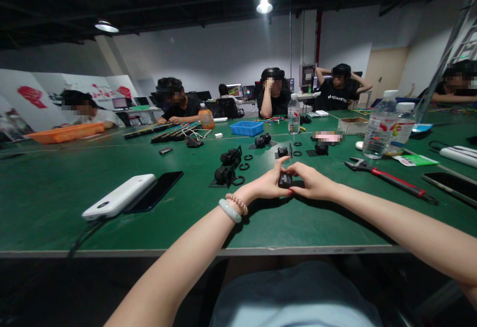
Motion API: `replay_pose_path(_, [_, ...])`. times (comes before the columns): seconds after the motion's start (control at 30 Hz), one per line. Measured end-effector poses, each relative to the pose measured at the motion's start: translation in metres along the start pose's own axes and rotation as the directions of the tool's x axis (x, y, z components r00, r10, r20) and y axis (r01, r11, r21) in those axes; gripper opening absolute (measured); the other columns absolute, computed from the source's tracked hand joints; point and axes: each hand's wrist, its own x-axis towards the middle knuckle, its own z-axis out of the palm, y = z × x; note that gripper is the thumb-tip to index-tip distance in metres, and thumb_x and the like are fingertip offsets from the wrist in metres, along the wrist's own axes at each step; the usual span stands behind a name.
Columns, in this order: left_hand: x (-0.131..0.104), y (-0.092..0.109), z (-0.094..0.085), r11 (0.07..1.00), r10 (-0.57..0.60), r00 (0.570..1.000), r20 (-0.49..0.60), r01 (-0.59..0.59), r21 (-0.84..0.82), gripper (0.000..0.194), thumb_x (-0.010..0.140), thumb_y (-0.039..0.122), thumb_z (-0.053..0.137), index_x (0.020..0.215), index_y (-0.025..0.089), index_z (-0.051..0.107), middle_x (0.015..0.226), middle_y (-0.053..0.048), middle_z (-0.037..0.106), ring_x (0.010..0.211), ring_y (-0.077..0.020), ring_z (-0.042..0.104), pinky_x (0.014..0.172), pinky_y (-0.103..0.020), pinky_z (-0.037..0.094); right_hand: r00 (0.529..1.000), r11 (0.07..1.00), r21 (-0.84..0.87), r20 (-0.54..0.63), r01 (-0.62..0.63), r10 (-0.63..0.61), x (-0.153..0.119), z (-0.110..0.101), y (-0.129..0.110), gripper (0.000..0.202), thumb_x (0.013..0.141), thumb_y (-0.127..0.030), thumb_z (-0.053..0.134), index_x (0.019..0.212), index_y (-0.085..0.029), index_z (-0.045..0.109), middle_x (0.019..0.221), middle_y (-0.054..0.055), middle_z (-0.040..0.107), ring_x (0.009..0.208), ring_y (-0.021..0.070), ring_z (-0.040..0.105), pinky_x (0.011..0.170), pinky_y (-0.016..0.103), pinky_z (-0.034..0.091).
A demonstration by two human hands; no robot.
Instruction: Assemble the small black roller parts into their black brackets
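Note:
Between my two hands is a small black ribbed plastic part (285,180), held just over the green table. My left hand (266,184) grips it from the left, with the thumb raised behind it. From the right, my right hand (312,180) closes its fingertips on the same part. Its underside and the exact finger contacts are partly hidden. Beyond my hands lie similar black parts on flat plates, among them one black assembly (224,175) and another black assembly (262,140). Loose black rings lie near them, such as a black ring (238,180) left of my left hand.
On the right are an adjustable wrench (395,179), water bottles (378,128) and a phone (452,187). A white power bank (119,197) lies beside a dark phone (156,190) on the left. Farther back stands a blue tray (246,128). Several people sit across the table (186,232).

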Motion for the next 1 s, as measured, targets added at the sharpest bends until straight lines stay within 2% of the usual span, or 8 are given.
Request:
replay_pose_path(0.77, [0.0006, -0.0030, 0.0018, 1.000, -0.003, 1.000, -0.009, 0.003, -0.005, 0.089, 0.063, 0.018, 0.063, 0.132, 0.021, 0.008, 0.111, -0.009, 0.050, 0.102, -0.0216, 0.050, 0.089, -0.038, 0.038, 0.999, 0.999, -0.015, 0.030, -0.040, 0.040, -0.0002, -0.0029, -0.0028, 0.037, 0.070, -0.018, 0.059, 0.105, -0.017, 0.046, 0.098, 0.009, 0.055, 0.090, 0.0219, 0.053, 0.079, 0.037, 0.044])
replay_pose_path(1.0, [0.0004, -0.0040, 0.0021, 1.000, 0.008, 1.000, -0.016, -0.008, 0.006, 0.087, 0.063, 0.018, 0.064, 0.132, 0.020, 0.010, 0.114, -0.010, 0.049, 0.104, -0.0228, 0.050, 0.091, -0.040, 0.036, 1.000, 1.000, -0.023, 0.017, -0.003, 0.003, -0.0008, -0.0027, -0.0019, 0.041, 0.066, -0.015, 0.059, 0.104, -0.018, 0.044, 0.098, 0.008, 0.051, 0.093, 0.0220, 0.050, 0.082, 0.038, 0.043])
